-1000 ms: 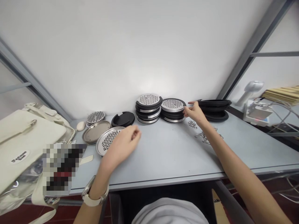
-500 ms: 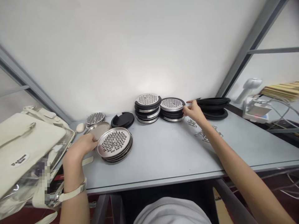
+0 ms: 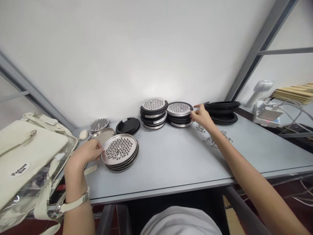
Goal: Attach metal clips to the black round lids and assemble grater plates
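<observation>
My left hand (image 3: 90,151) is closed, its fingertips pinching the left rim of the top disc on a stack of perforated metal discs (image 3: 119,150). On the right, my right hand (image 3: 202,117) reaches to the edge of a stack of black rings with a perforated metal disc on top (image 3: 180,109). Its thumb and a finger are at the rim; the index finger is stretched out. A similar, taller stack (image 3: 154,105) stands just left of it. Black rings (image 3: 221,119) are piled behind my right hand.
A cream bag (image 3: 29,147) lies at the left. Small grater discs (image 3: 99,125), a white oval object (image 3: 84,134) and a black disc (image 3: 128,125) sit at the back left. Metal hooks (image 3: 215,142) lie near my right forearm. A white scanner (image 3: 261,88) stands at the right.
The view has shifted very slightly. Both hands stay at the same stacks, with hardly any visible movement.
</observation>
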`<state>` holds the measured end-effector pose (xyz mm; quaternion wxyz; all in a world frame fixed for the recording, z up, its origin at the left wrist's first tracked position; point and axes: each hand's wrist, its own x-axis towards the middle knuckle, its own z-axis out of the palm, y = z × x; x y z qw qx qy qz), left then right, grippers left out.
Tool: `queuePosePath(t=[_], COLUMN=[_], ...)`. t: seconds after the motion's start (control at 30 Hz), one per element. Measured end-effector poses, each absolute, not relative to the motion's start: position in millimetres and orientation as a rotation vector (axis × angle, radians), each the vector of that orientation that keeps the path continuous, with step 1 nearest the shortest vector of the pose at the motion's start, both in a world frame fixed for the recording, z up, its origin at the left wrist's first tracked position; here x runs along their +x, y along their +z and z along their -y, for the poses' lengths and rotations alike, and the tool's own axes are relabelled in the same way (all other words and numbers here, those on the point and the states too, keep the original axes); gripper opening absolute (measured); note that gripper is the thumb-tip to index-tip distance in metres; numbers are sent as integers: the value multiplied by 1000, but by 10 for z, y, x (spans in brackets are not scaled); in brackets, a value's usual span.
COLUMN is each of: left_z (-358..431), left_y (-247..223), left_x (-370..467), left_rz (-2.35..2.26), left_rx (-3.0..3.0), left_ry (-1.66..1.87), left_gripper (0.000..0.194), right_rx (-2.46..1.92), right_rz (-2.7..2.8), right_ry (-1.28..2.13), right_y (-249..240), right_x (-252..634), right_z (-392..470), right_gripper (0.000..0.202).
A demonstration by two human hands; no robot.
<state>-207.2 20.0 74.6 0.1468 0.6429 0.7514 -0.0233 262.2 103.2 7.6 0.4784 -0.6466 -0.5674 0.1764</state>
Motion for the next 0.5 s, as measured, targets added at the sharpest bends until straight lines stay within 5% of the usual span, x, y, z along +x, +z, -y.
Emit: queuePosePath(t=[0.5], left_z=[-107], left_y=[837], left_x=[-2105], left_rz=[-1986], left_rx=[1932], left_ry=[285], left_gripper=[33], right_rx=[-1587], right_rz=[1438], right_ry=[381], right_y=[51], right_x=[2640], right_z=[-1038], right_gripper=[33])
